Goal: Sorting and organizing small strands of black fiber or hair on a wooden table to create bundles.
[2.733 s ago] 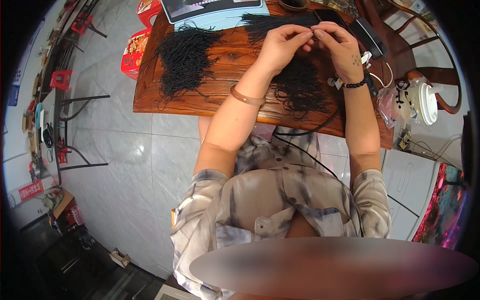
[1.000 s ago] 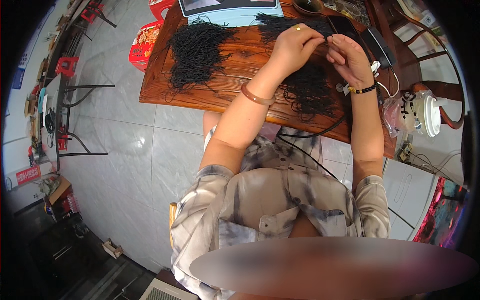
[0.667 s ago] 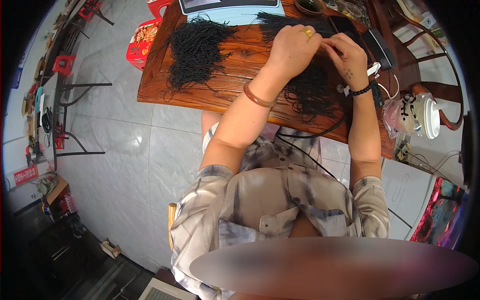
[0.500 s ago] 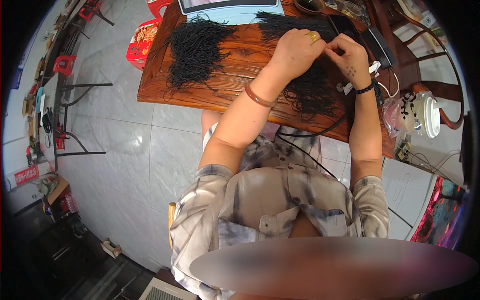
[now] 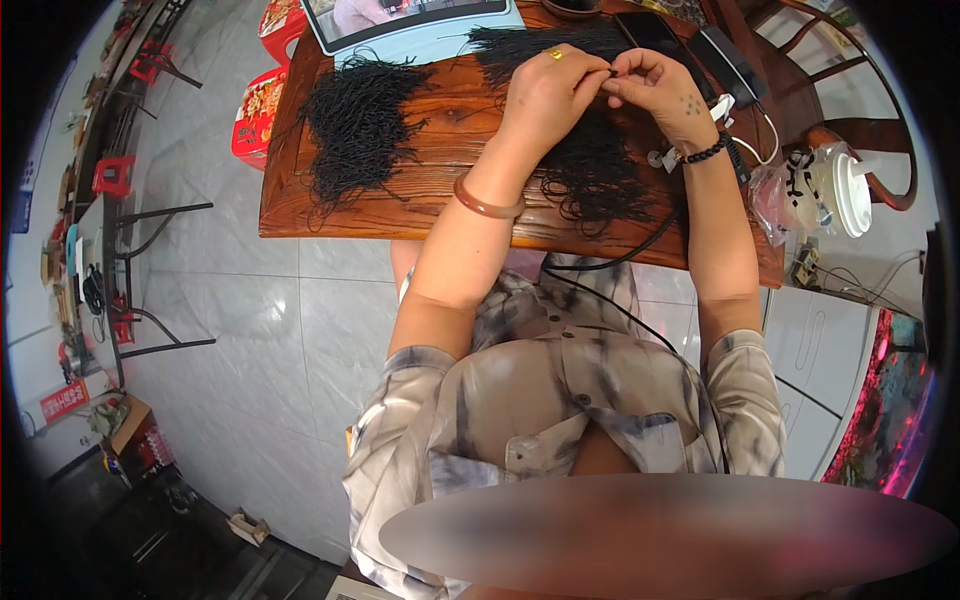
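My left hand (image 5: 548, 102) and my right hand (image 5: 660, 98) meet over the wooden table, fingertips nearly touching. Both pinch what looks like a thin black cord (image 5: 612, 74); only a small dark bit of it shows between the fingers. Under and in front of the hands lies a loose bundle of black cords (image 5: 598, 180), partly hidden by my left wrist. Behind them a straighter bundle of black cords (image 5: 500, 50) stretches across the table. A thick, tangled heap of black cords (image 5: 360, 130) rests on the left side of the tabletop.
A tablet in a light blue stand (image 5: 430, 45) stands at the table's (image 5: 450, 215) back. Right of my hands are a phone (image 5: 645, 35), a black box-shaped device (image 5: 727, 65) and white cables. A lidded cup in a plastic bag (image 5: 850, 198) sits at the right edge. Red boxes (image 5: 262, 115) stand left.
The whole view has shifted, so the table sits further left and slightly higher. My left hand has turned, its thumb now showing against the right fingertips. Both hands keep pinching.
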`<state>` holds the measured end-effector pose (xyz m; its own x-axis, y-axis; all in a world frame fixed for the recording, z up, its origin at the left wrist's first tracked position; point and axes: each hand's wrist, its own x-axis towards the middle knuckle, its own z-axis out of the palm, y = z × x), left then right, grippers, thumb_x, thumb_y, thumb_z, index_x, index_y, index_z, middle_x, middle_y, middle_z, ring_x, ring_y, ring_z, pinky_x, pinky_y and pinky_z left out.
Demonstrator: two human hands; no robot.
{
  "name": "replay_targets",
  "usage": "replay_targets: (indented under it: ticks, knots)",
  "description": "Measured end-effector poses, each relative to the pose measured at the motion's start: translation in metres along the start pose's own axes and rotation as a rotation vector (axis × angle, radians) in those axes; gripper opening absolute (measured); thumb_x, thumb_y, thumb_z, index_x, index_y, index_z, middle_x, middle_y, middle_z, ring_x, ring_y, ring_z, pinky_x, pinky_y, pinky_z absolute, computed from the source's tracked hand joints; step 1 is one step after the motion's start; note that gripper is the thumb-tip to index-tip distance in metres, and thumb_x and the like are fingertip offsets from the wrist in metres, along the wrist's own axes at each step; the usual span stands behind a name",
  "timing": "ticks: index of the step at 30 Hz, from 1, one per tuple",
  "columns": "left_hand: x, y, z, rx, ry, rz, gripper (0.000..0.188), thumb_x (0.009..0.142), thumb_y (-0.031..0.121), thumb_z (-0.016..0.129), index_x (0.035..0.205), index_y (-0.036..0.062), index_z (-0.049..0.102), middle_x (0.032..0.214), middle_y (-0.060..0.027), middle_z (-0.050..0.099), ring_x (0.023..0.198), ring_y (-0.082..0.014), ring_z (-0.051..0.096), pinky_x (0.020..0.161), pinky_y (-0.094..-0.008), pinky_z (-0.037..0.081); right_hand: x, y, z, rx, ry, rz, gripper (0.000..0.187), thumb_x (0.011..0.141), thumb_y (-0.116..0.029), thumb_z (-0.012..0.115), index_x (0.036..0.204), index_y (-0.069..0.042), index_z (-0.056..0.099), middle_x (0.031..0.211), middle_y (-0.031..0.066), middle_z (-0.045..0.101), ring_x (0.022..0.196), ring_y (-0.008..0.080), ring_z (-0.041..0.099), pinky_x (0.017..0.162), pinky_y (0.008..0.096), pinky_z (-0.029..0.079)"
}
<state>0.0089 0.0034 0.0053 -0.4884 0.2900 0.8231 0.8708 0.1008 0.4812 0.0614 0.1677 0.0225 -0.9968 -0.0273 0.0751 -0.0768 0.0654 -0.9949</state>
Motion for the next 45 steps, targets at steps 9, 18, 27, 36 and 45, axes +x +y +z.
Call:
replay_targets:
  ticks: [9,18,27,36,45]
  knots:
    - [0.002,0.003,0.001,-0.019,0.061,-0.032,0.007,0.071,0.006,0.067,0.077,0.0024,0.066,0.072,-0.0093,0.063,0.066,-0.0245,0.061,0.059,-0.0317,0.049,0.0,-0.005,-0.002,0.254,-0.086,0.084,0.017,0.088,-0.02,0.055,0.091,-0.004,0.057,0.077,0.0002,0.057,0.07,0.008,0.055,0.073,0.0232,0.047]
    - [0.001,0.003,0.002,-0.137,0.074,-0.186,0.006,0.074,0.007,0.067,0.078,0.0033,0.067,0.071,-0.0084,0.063,0.066,-0.0226,0.062,0.06,-0.0298,0.048,0.0,-0.005,0.0,0.638,-0.189,0.118,0.016,0.091,-0.017,0.05,0.095,-0.002,0.055,0.078,0.0004,0.052,0.065,0.009,0.049,0.076,0.0297,0.049]
    - [-0.001,0.009,-0.002,-0.364,-0.025,-0.484,0.011,0.081,0.01,0.064,0.087,0.0014,0.066,0.08,-0.0025,0.064,0.072,-0.0073,0.059,0.065,-0.0219,0.049,-0.003,-0.008,0.009,0.237,-0.046,-0.114,0.022,0.084,-0.012,0.06,0.104,-0.001,0.059,0.083,-0.0005,0.056,0.07,0.0059,0.05,0.067,0.0188,0.044]
    - [-0.001,0.017,-0.006,-0.575,-0.102,-0.559,0.008,0.079,0.009,0.066,0.082,0.0014,0.065,0.076,-0.0001,0.062,0.066,-0.0049,0.055,0.06,-0.0187,0.046,-0.009,-0.02,-0.001,0.226,0.041,-0.074,0.014,0.083,-0.009,0.061,0.094,-0.001,0.062,0.076,-0.0017,0.058,0.063,0.0051,0.046,0.067,0.0179,0.042]
    - [-0.003,0.014,-0.009,-0.779,-0.194,-0.49,0.004,0.079,0.003,0.064,0.082,0.0005,0.062,0.076,-0.0009,0.06,0.067,-0.0061,0.055,0.063,-0.0193,0.045,-0.008,-0.023,-0.019,0.288,-0.053,-0.115,0.013,0.085,-0.013,0.06,0.092,-0.002,0.061,0.07,-0.0037,0.053,0.061,0.0044,0.044,0.068,0.0197,0.043]
